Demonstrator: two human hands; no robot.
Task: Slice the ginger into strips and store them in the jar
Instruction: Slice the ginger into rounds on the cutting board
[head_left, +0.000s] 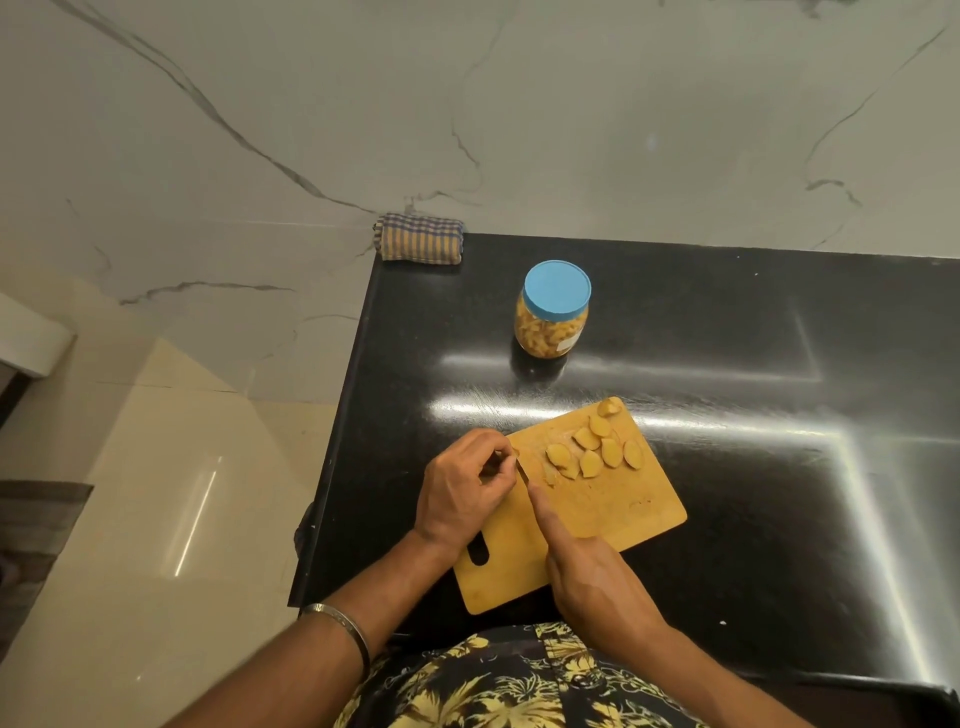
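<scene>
A wooden cutting board (613, 509) lies on the black counter. Several yellow ginger slices (592, 449) sit near its far edge. My left hand (467, 493) pinches a small ginger piece (506, 458) at the board's far left corner. My right hand (592, 577) grips a knife (521, 474) with the forefinger stretched along its back. Only a thin sliver of blade shows beside the left fingers. The handle is hidden in my palm. A clear jar (551, 325) with a blue lid stands beyond the board, lid on, holding yellow ginger strips.
A folded checked cloth (421, 238) lies at the counter's far left corner against the marble wall. The counter's left edge (337, 441) drops to a tiled floor. Bare black counter (779, 467) stretches to the right of the board.
</scene>
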